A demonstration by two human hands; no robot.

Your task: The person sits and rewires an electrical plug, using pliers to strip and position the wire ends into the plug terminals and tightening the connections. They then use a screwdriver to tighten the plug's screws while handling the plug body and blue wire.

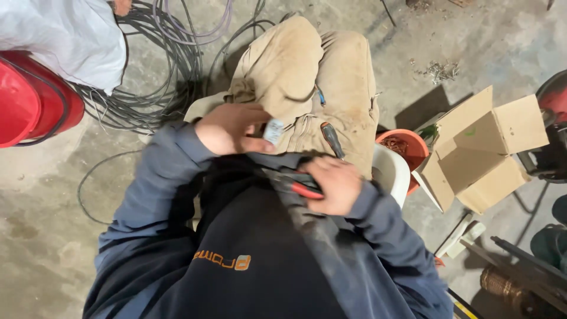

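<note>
Fingers of the left hand (227, 127) pinch a small grey block (273, 130) above the lap. Right hand (332, 186) is curled shut around red-handled pliers (298, 186) against the dark sweatshirt. A screwdriver (332, 139) sits in the tan trousers (319, 77). Cables (153, 71) coil on the floor; an open carton (478, 147) stands at right.

We saw the left hand (227, 127) pinching a small white piece (273, 130) while the right hand (332, 184) gripped red-handled pliers (304, 189) (over tan trousers (319, 82)).
</note>
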